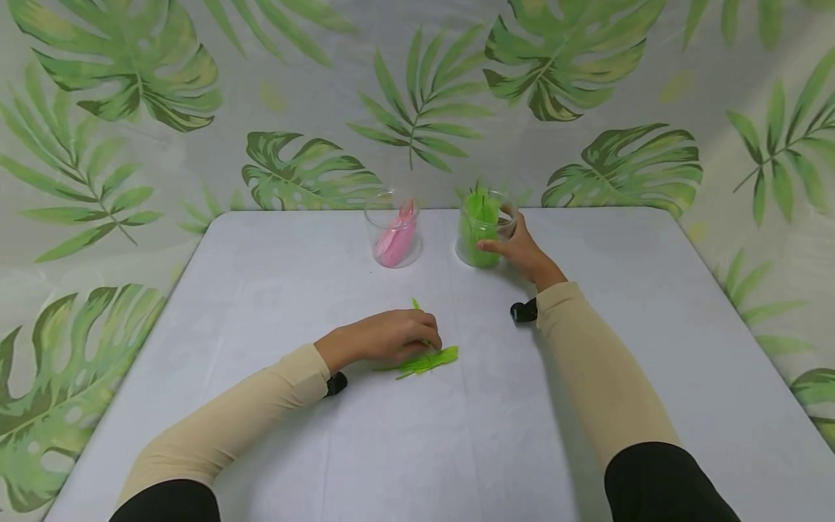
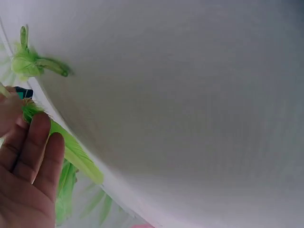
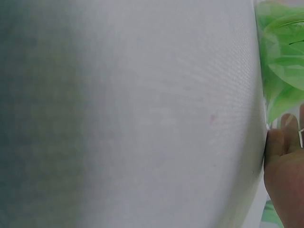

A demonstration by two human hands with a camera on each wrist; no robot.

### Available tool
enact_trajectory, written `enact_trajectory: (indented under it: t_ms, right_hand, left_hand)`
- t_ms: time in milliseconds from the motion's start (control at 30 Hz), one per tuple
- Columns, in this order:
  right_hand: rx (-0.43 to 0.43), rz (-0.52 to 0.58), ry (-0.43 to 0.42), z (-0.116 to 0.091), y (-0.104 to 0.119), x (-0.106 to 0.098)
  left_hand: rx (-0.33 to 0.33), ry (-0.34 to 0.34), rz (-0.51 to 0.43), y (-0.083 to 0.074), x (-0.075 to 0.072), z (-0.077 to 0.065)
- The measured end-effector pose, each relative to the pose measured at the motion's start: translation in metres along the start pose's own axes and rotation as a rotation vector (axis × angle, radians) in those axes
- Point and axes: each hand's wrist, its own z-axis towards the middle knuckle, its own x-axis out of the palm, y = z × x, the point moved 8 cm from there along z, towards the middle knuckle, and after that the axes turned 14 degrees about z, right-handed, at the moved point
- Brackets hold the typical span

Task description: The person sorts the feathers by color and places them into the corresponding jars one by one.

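My left hand (image 1: 385, 337) is low over the middle of the table and pinches a green feather (image 2: 78, 154) between thumb and fingers; its tip shows beyond the knuckles. Just under that hand, a few more green feathers (image 1: 430, 361) lie on the cloth. Farther back, my right hand (image 1: 522, 254) grips the side of a clear plastic cup (image 1: 462, 250), thumb in front. Green feathers (image 1: 481, 225) fill this cup and poke above its rim. In the right wrist view the feathers (image 3: 282, 61) sit right beside the fingers (image 3: 275, 142).
Left of the green feathers' cup stands another clear cup (image 1: 373, 235) with pink feathers (image 1: 398, 239) leaning in it. Both are near the far edge of the white-covered table (image 1: 274, 275). A leaf-patterned cloth (image 1: 430, 80) hangs behind.
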Motion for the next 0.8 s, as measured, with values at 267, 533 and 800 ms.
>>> enact_trajectory:
  t_ms: [267, 533, 800]
  right_hand:
    - [-0.007, 0.017, -0.009, 0.011, -0.009, -0.005]
    - [-0.023, -0.017, -0.04, 0.021, -0.021, -0.011]
    - [-0.018, -0.024, -0.031, 0.019, -0.02, -0.011]
  left_hand:
    - [0.008, -0.083, 0.015, 0.001, -0.013, 0.003]
    - [-0.088, -0.455, 0.037, 0.019, -0.069, 0.006]
    - [-0.249, -0.77, -0.19, 0.054, -0.112, -0.005]
